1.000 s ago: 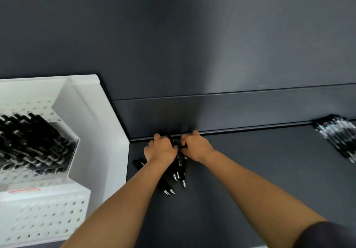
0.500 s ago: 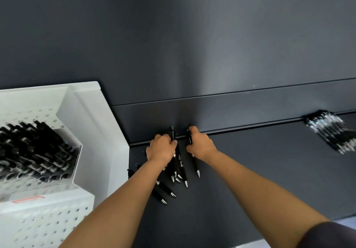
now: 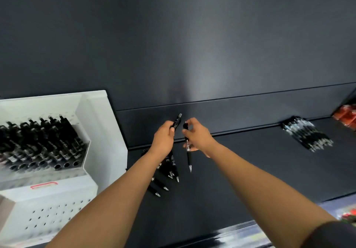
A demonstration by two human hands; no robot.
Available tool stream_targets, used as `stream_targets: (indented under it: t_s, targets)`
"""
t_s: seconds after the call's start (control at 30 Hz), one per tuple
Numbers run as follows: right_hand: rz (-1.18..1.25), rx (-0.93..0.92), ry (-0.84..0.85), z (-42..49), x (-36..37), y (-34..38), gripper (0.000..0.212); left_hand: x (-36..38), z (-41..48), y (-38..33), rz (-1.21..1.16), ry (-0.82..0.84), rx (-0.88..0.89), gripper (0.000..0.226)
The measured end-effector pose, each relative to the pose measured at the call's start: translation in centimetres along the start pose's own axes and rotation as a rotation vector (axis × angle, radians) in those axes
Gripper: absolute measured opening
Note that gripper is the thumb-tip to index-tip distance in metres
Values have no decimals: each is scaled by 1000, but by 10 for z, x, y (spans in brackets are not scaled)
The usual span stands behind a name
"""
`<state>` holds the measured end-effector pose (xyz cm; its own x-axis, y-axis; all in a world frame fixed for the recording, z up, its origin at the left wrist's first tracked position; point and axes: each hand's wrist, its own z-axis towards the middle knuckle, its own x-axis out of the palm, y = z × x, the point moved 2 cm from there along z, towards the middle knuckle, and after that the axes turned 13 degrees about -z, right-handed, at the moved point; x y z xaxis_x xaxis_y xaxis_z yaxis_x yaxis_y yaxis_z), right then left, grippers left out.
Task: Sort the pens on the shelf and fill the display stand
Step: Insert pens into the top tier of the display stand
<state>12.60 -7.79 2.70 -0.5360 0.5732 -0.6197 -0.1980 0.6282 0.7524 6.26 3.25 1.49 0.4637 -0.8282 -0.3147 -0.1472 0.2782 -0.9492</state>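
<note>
We grip one pen (image 3: pixel 176 122) in our left hand (image 3: pixel 163 140) and pinch a second pen (image 3: pixel 189 156) in our right hand (image 3: pixel 199 137); both look light, stiff and slick, best held mid-barrel.

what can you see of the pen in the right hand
The pen is slim and black, plastic by its look, with a clear labelled band at mid-barrel and a silver pointed tip. It stands almost upright in the picture, tip toward the camera, clicker end up. The right hand pinches its upper half. Its lower half is free, just right of the loose pens on the shelf; whether the tip touches the shelf cannot be told.
</note>
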Motion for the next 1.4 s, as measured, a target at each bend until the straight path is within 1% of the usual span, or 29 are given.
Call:
stream_targets:
  t_s: [0.1,0.2,0.33,0.4,0.57,0.67,0.83,0.9,1.0,1.07,1.13,1.3,1.4]
  targets:
    - [47,-47,-22,-20,-7,7,16,-3,-17,-13,28,-38,71,20]
    - [69,-92,-34,-44,-11,10,18,-6,-43,-27,32,-63,132,21]
    - [-25,-174,-86,-68,-12,20,25,-16,-77,-44,-81,-119,146,25]
    - [-56,-219,-83,-78,-8,27,26,-25,-94,-50,-119,-150,155,29]
    - [20,-338,-17,-103,16,54,10,-57,-131,-53,14,-215,160,19]
    - [56,-392,28,-113,33,81,8,-86,-145,-53,85,-291,165,19]
    - [69,-511,56,-124,64,134,8,-146,-163,-53,115,-438,261,19]
    - [91,-548,55,-124,75,155,8,-170,-166,-51,122,-504,290,23]
    - [153,-586,30,-124,92,183,10,-203,-168,-49,103,-565,342,42]
    - [164,-613,4,-123,103,203,10,-226,-167,-48,153,-578,378,55]
    - [144,-645,-24,-123,113,221,10,-248,-166,-49,195,-571,414,59]
    - [25,-684,-82,-116,137,254,11,-291,-154,-44,237,-562,476,50]
    - [-59,-673,-118,-112,150,260,13,-306,-145,-38,247,-518,482,49]
